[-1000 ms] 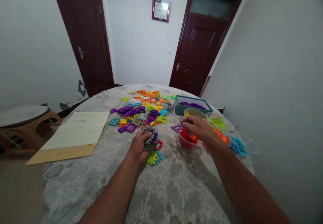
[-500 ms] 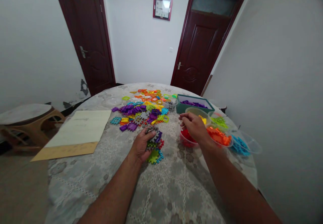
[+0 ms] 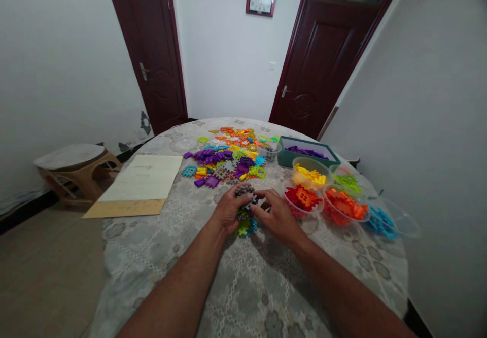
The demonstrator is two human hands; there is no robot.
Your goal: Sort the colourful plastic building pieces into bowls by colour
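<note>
My left hand (image 3: 229, 210) is closed around a stack of toothed plastic building pieces (image 3: 244, 191), grey at the top with green ones lower down. From the right, my right hand (image 3: 274, 211) meets the same stack, its thumb and fingers bent against the grey pieces. Whether a separate piece sits in those fingers I cannot make out. Just below the hands lie a lime-green toothed piece (image 3: 243, 228) and a blue one on the tablecloth (image 3: 182, 277). Beyond them spreads a mixed pile of purple, grey, yellow and blue pieces (image 3: 224, 168).
Clear bowls hold yellow (image 3: 310, 175), red (image 3: 302, 197), orange (image 3: 344, 206), green (image 3: 348, 180) and blue pieces (image 3: 380, 221) on the right. Behind them stands a green box (image 3: 287, 160) with purple pieces. Paper sheets (image 3: 140, 178) lie at the left; a stool (image 3: 78, 170) stands beyond.
My right hand has come left from above the bowls to the stack in my left hand. The view has shifted, so the table sits further right in it.
</note>
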